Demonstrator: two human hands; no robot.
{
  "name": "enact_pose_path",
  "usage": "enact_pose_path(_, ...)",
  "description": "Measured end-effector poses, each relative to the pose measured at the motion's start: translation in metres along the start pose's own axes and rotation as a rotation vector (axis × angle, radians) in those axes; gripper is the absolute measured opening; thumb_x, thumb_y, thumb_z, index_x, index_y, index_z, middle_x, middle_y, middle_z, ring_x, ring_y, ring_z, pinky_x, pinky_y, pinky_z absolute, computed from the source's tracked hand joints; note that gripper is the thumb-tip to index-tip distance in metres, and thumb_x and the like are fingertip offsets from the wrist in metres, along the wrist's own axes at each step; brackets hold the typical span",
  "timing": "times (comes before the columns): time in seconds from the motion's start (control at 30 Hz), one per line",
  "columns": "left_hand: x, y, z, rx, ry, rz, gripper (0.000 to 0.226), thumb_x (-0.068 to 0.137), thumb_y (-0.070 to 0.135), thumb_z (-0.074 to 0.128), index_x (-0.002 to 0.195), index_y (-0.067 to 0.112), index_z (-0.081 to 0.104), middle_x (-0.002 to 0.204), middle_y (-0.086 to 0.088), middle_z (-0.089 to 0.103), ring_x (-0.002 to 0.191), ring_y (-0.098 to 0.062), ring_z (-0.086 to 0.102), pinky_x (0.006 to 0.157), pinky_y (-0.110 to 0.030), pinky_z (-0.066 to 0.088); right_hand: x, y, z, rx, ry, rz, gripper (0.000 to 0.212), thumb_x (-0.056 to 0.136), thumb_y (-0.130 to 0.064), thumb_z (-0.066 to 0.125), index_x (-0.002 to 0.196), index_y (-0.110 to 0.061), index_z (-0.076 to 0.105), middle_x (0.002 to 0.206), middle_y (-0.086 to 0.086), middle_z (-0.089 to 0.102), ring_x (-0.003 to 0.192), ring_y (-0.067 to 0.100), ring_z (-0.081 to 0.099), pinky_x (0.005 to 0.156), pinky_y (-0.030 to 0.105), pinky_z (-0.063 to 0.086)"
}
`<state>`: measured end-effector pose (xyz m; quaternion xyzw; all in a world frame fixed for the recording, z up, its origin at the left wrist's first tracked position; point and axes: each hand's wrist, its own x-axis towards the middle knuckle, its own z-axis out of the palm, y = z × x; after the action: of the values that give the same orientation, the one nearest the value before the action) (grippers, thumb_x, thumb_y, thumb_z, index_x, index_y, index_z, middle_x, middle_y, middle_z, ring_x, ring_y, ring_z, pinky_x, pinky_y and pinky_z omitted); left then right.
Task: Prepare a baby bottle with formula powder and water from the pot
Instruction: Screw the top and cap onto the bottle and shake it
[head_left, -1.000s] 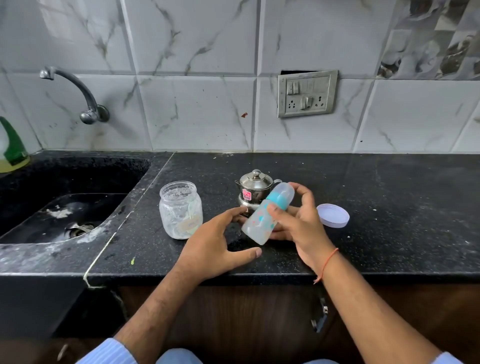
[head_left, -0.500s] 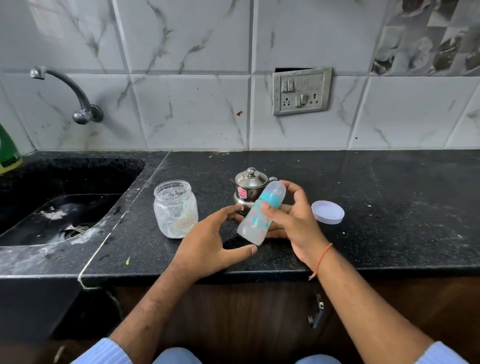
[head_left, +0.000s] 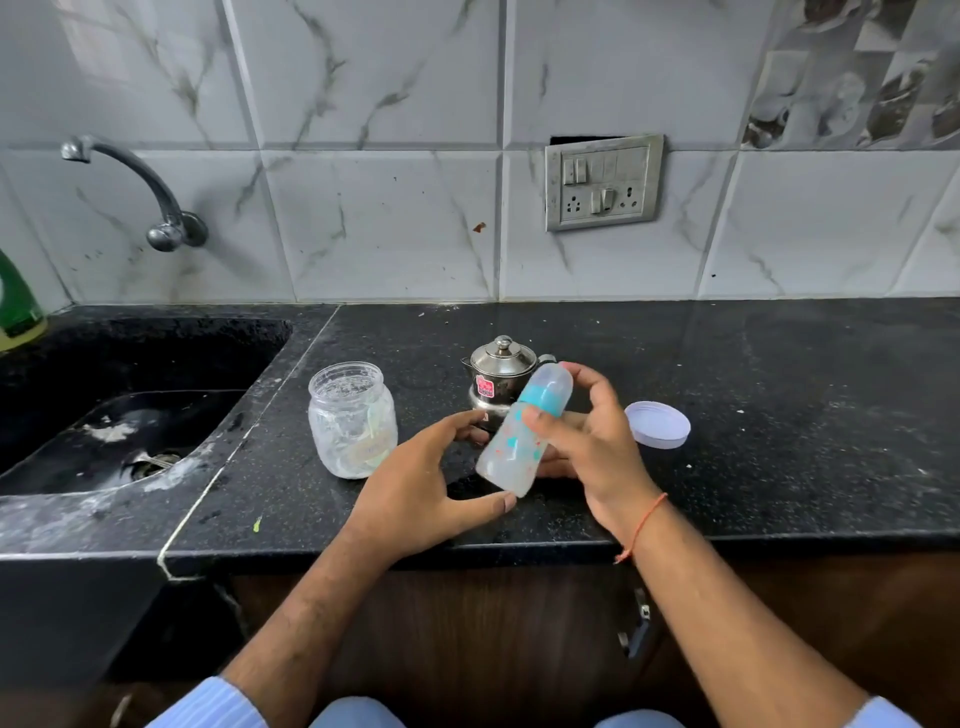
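So the baby bottle (head_left: 524, 431) was up off the bench (head_left: 779, 415), tilted with its capped teal top leaning far and to the right. It looked cloudy inside, with small teal and orange prints on the body, too small to make out. The right hand (head_left: 592, 441) had it: fingers curled round the far side near the teal collar, thumb across the near side, so that grip was clearly grasping the bottle. The left hand (head_left: 426, 483) sat just left of the bottle's bottom end, fingers spread and loosely bent, thumb tip right at the base. Honestly couldn't tell if the thumb was touching or just a hair off, but that grip was released, holding nothing.

Right behind the bottle stood the little steel pot (head_left: 501, 376) with its lid and knob on. It had a red sticker on the front, some kind of brand mark, but the writing was too blurry to read. To the left of the pot sat an open glass jar (head_left: 352, 421) with whitish residue inside and a pale label low on the front, also unreadable. Its white lid (head_left: 657, 424) lay flat on the bench to the right of the right hand.

Further left was the black sink (head_left: 130, 415), with a wall tap (head_left: 140, 192) above it and a green bottle (head_left: 18, 306) at the far left edge. A switch and socket plate (head_left: 603, 182) was on the marble-look tiles. An orange thread (head_left: 641, 525) was tied round the right wrist.
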<state>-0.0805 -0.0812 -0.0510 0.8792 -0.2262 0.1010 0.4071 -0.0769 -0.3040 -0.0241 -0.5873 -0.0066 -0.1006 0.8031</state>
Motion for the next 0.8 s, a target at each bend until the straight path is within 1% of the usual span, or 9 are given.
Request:
enact_pose_path(0.13, 0.001, -0.002, 0.002, 0.004, 0.013, 0.02, 0.098, 0.073, 0.067, 0.094, 0.157, 0.04, 0.053, 0.135, 0.03, 0.068, 0.082, 0.003, 0.066, 0.075, -0.018, 0.046, 0.004, -0.001, -0.001, 0.217, 0.244, -0.041, 0.058, 0.095, -0.013, 0.079, 0.138, -0.026, 0.042, 0.116, 0.009, 0.076, 0.098, 0.034, 0.08, 0.067, 0.044, 0.066)
enact_pose_path(0.2, 0.001, -0.005, 0.003, -0.015, 0.013, 0.017, 0.1, 0.071, 0.072, 0.093, 0.157, 0.042, 0.053, 0.134, 0.028, 0.07, 0.102, -0.003, 0.068, 0.088, -0.019, 0.054, 0.002, -0.001, 0.003, 0.069, 0.098, -0.008, 0.06, 0.091, -0.011, 0.083, 0.136, -0.026, 0.046, 0.114, 0.016, 0.077, 0.096, 0.038, 0.08, 0.066, 0.045, 0.065)
enact_pose_path(0.27, 0.003, -0.005, 0.002, -0.007, 0.014, 0.012, 0.099, 0.069, 0.075, 0.093, 0.155, 0.041, 0.054, 0.127, 0.033, 0.072, 0.111, 0.009, 0.069, 0.101, -0.025, 0.058, -0.001, 0.005, 0.009, -0.069, 0.004, -0.01, 0.061, 0.086, -0.012, 0.087, 0.132, -0.027, 0.049, 0.104, 0.021, 0.079, 0.089, 0.038, 0.08, 0.063, 0.044, 0.064)
enact_pose_path(0.33, 0.002, -0.004, 0.001, 0.046, 0.016, -0.004, 0.086, 0.075, 0.065, 0.095, 0.149, 0.038, 0.06, 0.094, 0.047, 0.068, 0.085, 0.022, 0.063, 0.079, -0.009, 0.05, -0.003, 0.004, 0.016, -0.063, 0.043, -0.025, 0.061, 0.085, -0.017, 0.089, 0.13, -0.028, 0.049, 0.096, 0.016, 0.081, 0.079, 0.031, 0.08, 0.056, 0.037, 0.061)
enact_pose_path(0.43, 0.002, 0.002, 0.002, 0.08, -0.008, -0.043, 0.063, 0.083, 0.062, 0.09, 0.135, 0.036, 0.067, 0.067, 0.049, 0.057, 0.059, 0.017, 0.056, 0.054, -0.012, 0.036, -0.003, 0.005, 0.019, -0.13, 0.059, -0.079, 0.064, 0.081, -0.024, 0.093, 0.126, -0.032, 0.047, 0.095, 0.015, 0.08, 0.075, 0.029, 0.078, 0.05, 0.034, 0.056)
enact_pose_path(0.6, 0.003, 0.002, -0.003, 0.152, -0.044, -0.063, 0.057, 0.088, 0.074, 0.077, 0.131, 0.038, 0.067, 0.073, 0.044, 0.062, 0.062, 0.006, 0.06, 0.057, -0.023, 0.037, -0.006, 0.006, 0.019, -0.126, -0.126, -0.063, 0.069, 0.082, -0.033, 0.088, 0.136, -0.036, 0.046, 0.12, 0.012, 0.075, 0.102, 0.028, 0.079, 0.059, 0.037, 0.061)
enact_pose_path(0.67, 0.001, 0.0, -0.008, 0.023, -0.118, -0.093, 0.059, 0.088, 0.08, 0.069, 0.127, 0.035, 0.071, 0.074, 0.029, 0.07, 0.063, 0.0, 0.062, 0.059, -0.031, 0.045, -0.005, 0.005, 0.015, -0.081, -0.243, -0.035, 0.069, 0.091, -0.026, 0.082, 0.146, -0.036, 0.042, 0.13, 0.012, 0.073, 0.111, 0.03, 0.075, 0.068, 0.044, 0.063)
enact_pose_path(0.73, -0.002, -0.003, -0.011, -0.149, -0.198, -0.094, 0.061, 0.091, 0.083, 0.06, 0.118, 0.031, 0.076, 0.092, 0.011, 0.081, 0.078, -0.013, 0.072, 0.074, -0.048, 0.057, -0.005, 0.005, 0.01, -0.046, -0.338, -0.014, 0.072, 0.092, -0.018, 0.073, 0.152, -0.041, 0.039, 0.136, 0.016, 0.07, 0.118, 0.036, 0.071, 0.083, 0.054, 0.06)
enact_pose_path(0.8, -0.003, -0.004, -0.014, -0.245, -0.255, -0.085, 0.06, 0.098, 0.077, 0.053, 0.106, 0.023, 0.078, 0.1, 0.001, 0.083, 0.082, -0.02, 0.073, 0.079, -0.049, 0.058, -0.006, 0.005, 0.008, -0.045, -0.408, 0.006, 0.079, 0.092, -0.012, 0.072, 0.153, -0.049, 0.037, 0.137, 0.021, 0.068, 0.121, 0.04, 0.069, 0.09, 0.057, 0.059)
